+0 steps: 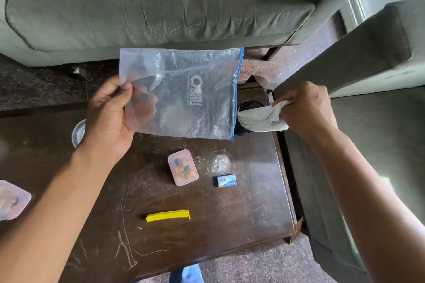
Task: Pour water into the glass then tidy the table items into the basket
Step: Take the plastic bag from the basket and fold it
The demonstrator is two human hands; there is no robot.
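Note:
My left hand (110,117) holds a clear zip bag (184,92) with a blue seal edge up above the dark wooden table (207,225). My right hand (308,110) grips a white cloth (259,117) over the mouth of a black mesh basket (247,108) at the table's far right edge. On the table lie a small pink lidded box (182,167), a blue matchbox (226,180), a yellow clip (168,215) and a clear glass (220,163) seen from above. The bag hides part of the basket.
A round metal lid or cup (78,133) shows behind my left wrist. Another pink plastic container (11,200) sits at the left edge. A grey-green sofa (149,7) stands beyond the table and an armchair (368,57) to the right.

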